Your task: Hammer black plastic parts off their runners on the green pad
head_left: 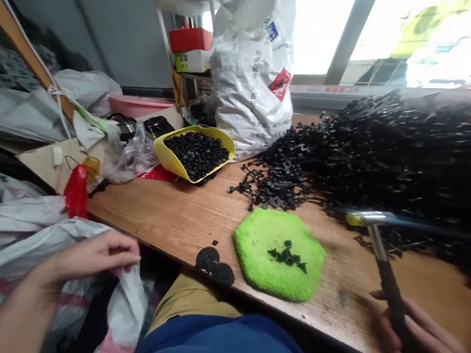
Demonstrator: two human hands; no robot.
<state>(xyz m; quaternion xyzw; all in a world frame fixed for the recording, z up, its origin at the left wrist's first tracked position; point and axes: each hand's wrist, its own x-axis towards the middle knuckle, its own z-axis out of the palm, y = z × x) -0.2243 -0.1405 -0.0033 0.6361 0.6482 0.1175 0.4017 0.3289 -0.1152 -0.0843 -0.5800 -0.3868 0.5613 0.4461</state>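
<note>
Green and fuzzy, the pad (248,256) lies on the wooden table (152,207) with a few small black pieces (288,257) near its middle; taking the pad as the clock's centre, the right hand (429,337) is at four o'clock, fingers wrapped round the handle of a hammer (391,288), whose yellow-tipped head points to two o'clock, off the pad; the left hand (101,249) is at nine, thumb and fingers pinching the edge of a woven sack (128,294). The black pile (410,155) spreads from twelve round to three; the yellow scoop (170,158), full of black bits, sits between ten and eleven; two dark discs (215,267) lie between eight and nine.

For good handling, I'd want a firm but relaxed grip, the hammer head clear of the pile, the left fingers well away from it, and the sack edge held without tugging.

Blur softens the right hand and hammer head; the right fingertips are partly hidden behind the handle; the sack's inside cannot be seen, its lower end is cut off, and single pieces in the pile are hard to tell apart.
</note>
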